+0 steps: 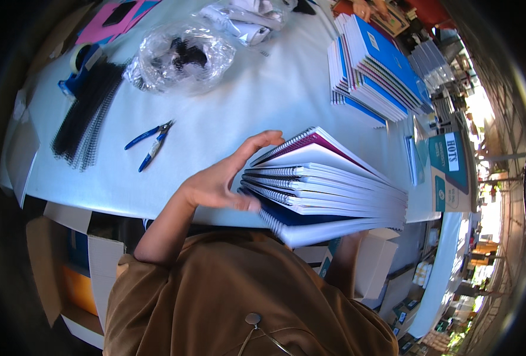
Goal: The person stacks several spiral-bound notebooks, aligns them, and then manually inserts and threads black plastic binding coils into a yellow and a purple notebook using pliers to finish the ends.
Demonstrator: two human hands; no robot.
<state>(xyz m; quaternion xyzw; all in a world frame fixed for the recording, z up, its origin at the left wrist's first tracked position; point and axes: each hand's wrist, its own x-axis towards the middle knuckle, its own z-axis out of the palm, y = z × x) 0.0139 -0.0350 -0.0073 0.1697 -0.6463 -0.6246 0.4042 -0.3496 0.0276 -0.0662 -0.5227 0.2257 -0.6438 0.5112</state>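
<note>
A thick stack of spiral notebooks [334, 190] is held up over the near table edge, its coils facing left. Their pages fan apart; the top one has a purple-red inner cover, and the lowest, blurred one droops open. At the coil side my left hand [218, 181] curves in a wide C, fingers and thumb spread. Its fingertips are close to the top notebook and its thumb is near the lower coils; firm contact cannot be made out. My right forearm [341, 264] rises beneath the stack, which hides the right hand supporting it.
Blue-handled pliers [150, 144] lie left on the white-covered table, beside black binding coils [88, 115], a blue tape dispenser [82, 68] and a clear plastic bag [180, 59]. Blue-covered notebooks [381, 65] are piled far right, near another person's hands [370, 9]. A teal box [450, 169] stands right.
</note>
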